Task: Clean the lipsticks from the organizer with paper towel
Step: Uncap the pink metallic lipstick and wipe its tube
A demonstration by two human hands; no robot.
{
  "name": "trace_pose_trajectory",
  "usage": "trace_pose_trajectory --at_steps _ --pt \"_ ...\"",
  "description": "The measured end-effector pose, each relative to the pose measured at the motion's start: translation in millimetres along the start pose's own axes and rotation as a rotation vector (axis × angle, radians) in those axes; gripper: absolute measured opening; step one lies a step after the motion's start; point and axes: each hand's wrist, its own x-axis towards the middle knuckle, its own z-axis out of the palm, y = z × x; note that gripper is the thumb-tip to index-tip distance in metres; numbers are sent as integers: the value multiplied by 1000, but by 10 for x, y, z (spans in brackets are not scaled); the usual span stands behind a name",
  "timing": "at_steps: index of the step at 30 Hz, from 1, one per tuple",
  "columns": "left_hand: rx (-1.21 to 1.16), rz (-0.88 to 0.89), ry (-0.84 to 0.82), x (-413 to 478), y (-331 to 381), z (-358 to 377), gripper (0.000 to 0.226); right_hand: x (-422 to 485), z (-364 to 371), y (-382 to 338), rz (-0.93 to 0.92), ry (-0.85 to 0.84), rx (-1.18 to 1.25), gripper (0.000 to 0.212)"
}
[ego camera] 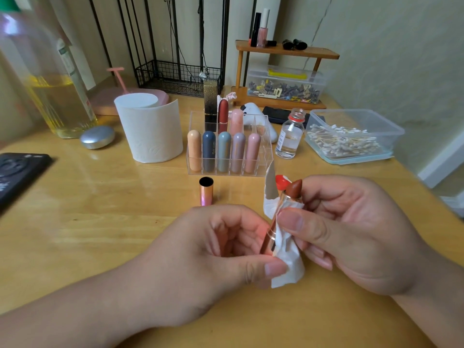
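Left hand (213,249) holds a lipstick (294,190), right hand (351,229) pinches paper towel (288,271) round it; organizer (263,149) holds eight more

Soft daylight, blurred bottle (37,71), wide-angle edges

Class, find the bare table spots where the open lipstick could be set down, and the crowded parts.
Widest: bare table between the black device and lipstick cap, in front of the paper towel roll. Smaller: the strip before the cotton swab box. Crowded: the back, around organizer and small bottle.
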Motion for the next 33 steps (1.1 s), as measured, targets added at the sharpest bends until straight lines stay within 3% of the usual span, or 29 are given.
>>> trace_pose_trajectory --at_steps 5,10,17,20,25,33 --pt "-2 -27 -118 -10 -9 -21 28 20 -31 10 13 33 -21 5" --pt "2 1 -50 0 -9 6 45 21 -5 23 23 38 -22 3" --pt "55 29 60 17 -59 -24 25 1 22 15 34 30 -32 9" --pt "21 -25 -73 17 -33 -58 19 -5 17 0 26 22 -38 10" --pt "-6 -61 -262 -8 1 -64 31 7 0 23 15 19 -51 6" --pt "-9 58 -40 31 -64 -78 19 19 15 35 -38 31 -11 15"
